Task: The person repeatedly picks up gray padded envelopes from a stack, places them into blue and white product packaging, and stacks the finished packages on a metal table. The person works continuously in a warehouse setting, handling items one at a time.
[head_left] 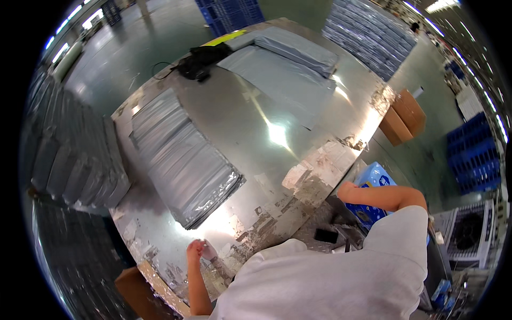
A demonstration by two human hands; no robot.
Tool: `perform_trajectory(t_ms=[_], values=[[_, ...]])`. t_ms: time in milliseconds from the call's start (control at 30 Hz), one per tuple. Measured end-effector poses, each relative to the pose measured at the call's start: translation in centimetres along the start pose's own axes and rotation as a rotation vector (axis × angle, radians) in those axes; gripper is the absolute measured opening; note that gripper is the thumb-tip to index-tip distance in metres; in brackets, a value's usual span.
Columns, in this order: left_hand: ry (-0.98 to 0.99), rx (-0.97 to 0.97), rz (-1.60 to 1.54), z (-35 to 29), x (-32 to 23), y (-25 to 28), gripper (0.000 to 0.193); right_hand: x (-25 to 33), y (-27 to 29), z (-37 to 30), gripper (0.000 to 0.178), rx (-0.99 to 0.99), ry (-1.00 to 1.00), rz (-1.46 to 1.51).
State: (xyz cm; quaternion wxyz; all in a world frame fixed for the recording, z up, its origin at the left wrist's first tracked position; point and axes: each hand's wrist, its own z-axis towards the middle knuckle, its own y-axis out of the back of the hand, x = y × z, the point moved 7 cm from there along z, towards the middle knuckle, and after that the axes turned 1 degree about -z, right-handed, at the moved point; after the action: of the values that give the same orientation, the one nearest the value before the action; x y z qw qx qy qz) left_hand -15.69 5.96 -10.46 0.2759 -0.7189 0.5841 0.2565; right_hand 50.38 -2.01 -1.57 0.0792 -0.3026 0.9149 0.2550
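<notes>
My left hand (196, 249) is over the near left part of the metal table (224, 117), its fingers curled together. Beside the fingertips is a small pale scrap (208, 250); I cannot make out whether it is in the grip. A stack of grey plastic bags (184, 157) lies just beyond this hand. Off to the right, my right hand (348, 192) is bent down against the near side of a blue printed package (376, 176). The right forearm crosses in front of that package, and the right fingers are hidden.
Grey plastic sheets (282, 69) and a black cloth-like bundle (200, 61) lie on the far side of the table. A black phone-like object (326, 236) rests close to my body. Wrapped stacks (368, 37), a cardboard box (404, 117) and blue pallets (474, 152) stand around.
</notes>
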Motion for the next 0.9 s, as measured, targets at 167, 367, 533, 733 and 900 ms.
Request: perform_trajectory(t_ms=[167,367,533,733,900], values=[[-0.098,0.066,0.238,-5.3,3.6,-4.0,0.023,2.9,13.7,1.5,0.014,-0.186,0.280,-0.012],[-0.104,0.359,0.463,-4.7,2.5,-18.7,0.032,-7.9,36.2,3.6,0.020,-0.604,0.113,0.119],[-0.401,0.432,0.477,-3.1,1.4,-27.7,0.039,-19.7,27.6,4.5,0.030,-1.284,0.101,1.352],[-0.880,0.026,0.636,1.8,3.9,-33.1,0.045,-5.2,6.1,11.8,0.064,-0.705,0.114,2.160],[0.040,0.512,-0.223,-5.3,0.7,-36.3,0.068,3.0,12.1,7.3,0.060,-0.527,0.659,2.893]])
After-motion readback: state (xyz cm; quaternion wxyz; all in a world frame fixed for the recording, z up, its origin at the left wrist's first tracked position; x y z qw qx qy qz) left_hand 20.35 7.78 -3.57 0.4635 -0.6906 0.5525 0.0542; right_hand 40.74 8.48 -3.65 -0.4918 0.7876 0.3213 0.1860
